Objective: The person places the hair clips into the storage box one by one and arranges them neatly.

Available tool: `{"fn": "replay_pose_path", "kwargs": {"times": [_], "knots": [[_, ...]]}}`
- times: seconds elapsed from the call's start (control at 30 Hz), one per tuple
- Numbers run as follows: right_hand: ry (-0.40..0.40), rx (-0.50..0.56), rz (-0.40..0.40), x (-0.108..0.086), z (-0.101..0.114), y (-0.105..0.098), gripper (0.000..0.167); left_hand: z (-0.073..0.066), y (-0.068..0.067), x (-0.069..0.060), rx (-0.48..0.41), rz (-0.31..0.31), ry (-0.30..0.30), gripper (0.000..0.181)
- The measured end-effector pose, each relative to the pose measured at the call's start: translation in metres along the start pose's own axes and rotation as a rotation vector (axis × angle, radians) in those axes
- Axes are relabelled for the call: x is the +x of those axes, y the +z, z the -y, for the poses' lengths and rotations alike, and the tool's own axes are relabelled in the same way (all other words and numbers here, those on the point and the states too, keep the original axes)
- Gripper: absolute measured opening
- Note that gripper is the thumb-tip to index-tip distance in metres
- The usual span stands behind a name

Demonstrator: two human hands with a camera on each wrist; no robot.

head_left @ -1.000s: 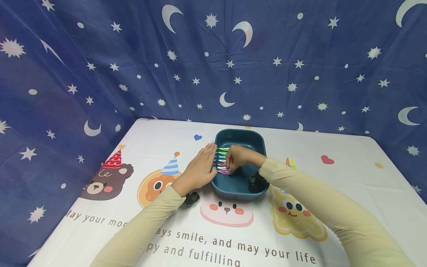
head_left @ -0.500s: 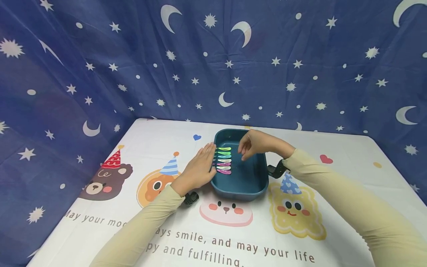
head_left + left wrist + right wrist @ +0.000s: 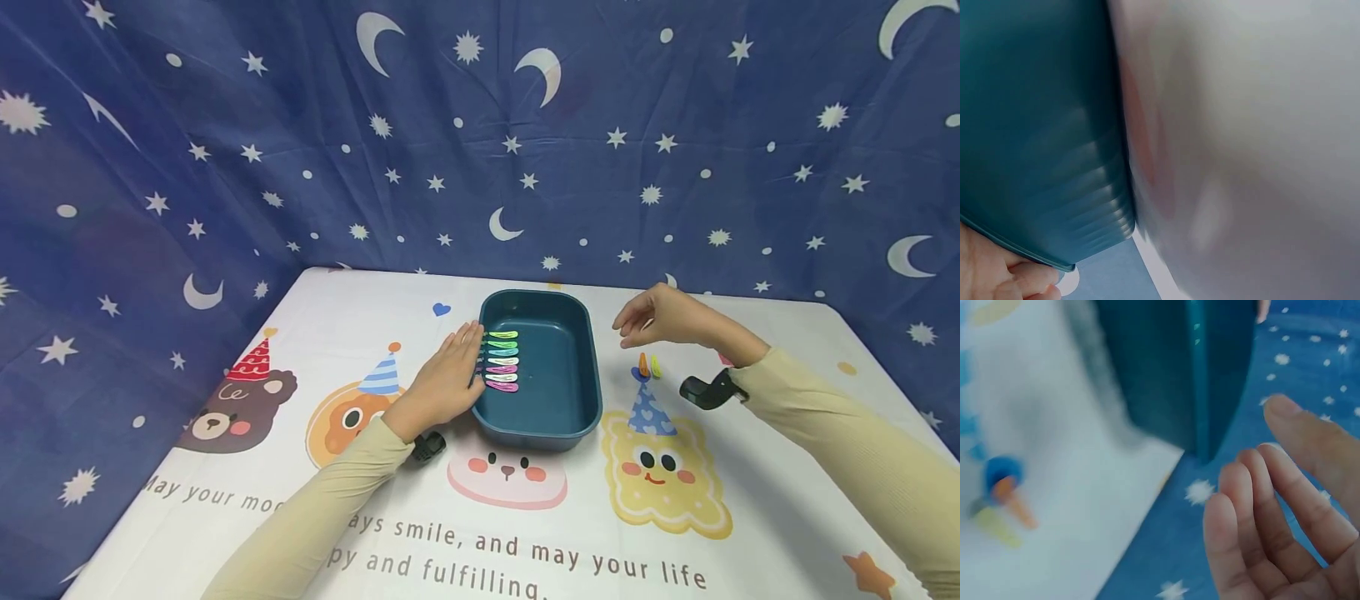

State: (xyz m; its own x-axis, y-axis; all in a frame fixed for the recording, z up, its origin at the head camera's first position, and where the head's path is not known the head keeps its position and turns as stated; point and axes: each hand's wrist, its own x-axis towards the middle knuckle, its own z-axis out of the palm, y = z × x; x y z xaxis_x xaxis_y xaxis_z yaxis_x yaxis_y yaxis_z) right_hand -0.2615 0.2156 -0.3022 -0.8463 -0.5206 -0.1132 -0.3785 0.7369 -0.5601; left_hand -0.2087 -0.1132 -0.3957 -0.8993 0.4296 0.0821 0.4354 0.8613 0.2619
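A dark teal plastic basin (image 3: 547, 367) stands on the table. Several snap hair clips, from yellow through green and white to a pink hair clip (image 3: 502, 387), form a row along its left rim. My left hand (image 3: 444, 379) rests against that rim with its fingers stretched out; the left wrist view shows its fingertips (image 3: 1032, 278) by the basin's edge. To the right of the basin, my right hand (image 3: 671, 315) hovers with loosely bent fingers and nothing between them. Below it lie an orange hair clip (image 3: 642, 364) and a yellow hair clip (image 3: 656, 367).
A white tablecloth (image 3: 810, 417) with printed cartoon figures and lettering covers the table. Behind and at the left hangs a dark blue curtain (image 3: 420, 125) with moons and stars. Each wrist wears a black camera, such as the right wrist camera (image 3: 708, 390).
My right hand has left the row of clips inside the basin and moved right, out over the two loose clips. My left hand stays on the rim.
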Motion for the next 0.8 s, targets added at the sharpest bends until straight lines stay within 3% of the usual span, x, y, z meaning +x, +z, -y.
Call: {"fn": "replay_pose_path", "kwargs": {"times": [0.27,0.53,0.8], "knots": [[0.119,-0.008,-0.041,-0.016,-0.047,0.011,0.021,0.000,0.000,0.000,-0.008,0.005,0.000,0.072],[0.128,-0.041,-0.044,-0.018,-0.077,0.028,0.020,0.001,0.001,0.000,0.004,0.004,-0.010,0.071],[0.147,-0.049,0.002,-0.012,-0.092,0.035,0.023,0.000,0.001,0.000,0.000,0.002,-0.008,0.072]]}}
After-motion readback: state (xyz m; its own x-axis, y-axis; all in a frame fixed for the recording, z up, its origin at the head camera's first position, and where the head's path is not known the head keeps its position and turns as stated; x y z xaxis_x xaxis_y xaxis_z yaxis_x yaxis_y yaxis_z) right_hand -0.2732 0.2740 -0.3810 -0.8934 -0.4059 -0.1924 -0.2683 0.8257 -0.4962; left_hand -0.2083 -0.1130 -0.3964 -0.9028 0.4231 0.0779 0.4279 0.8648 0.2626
